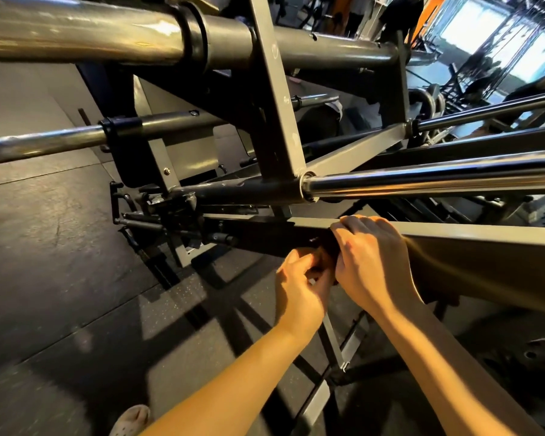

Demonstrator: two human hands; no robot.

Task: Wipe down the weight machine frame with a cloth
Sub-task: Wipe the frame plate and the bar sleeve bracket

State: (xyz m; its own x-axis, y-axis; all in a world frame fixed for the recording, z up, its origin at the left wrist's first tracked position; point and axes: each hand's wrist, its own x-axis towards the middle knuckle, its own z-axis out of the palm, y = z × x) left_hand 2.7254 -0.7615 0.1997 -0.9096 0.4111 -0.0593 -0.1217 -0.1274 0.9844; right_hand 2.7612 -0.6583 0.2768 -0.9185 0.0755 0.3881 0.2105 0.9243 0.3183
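A grey frame beam (472, 234) of the weight machine runs from the centre to the right edge. A dark cloth (274, 237) appears to lie over the beam's left part, though it is hard to tell from the black metal there. My right hand (372, 259) lies on the beam's side face with its fingers curled over the top edge, holding the cloth against the metal. Just below and left of it, my left hand (299, 287) pinches the cloth's lower edge between curled fingers and thumb. The two hands touch.
A chrome guide rod (422, 180) passes just above the beam. A thick steel bar (76, 29) and a thinner bar (38, 143) cross overhead at the left. Black levers and pins (158, 215) cluster left of the hands. Rubber floor (60, 247) lies below, my foot (132, 420) on it.
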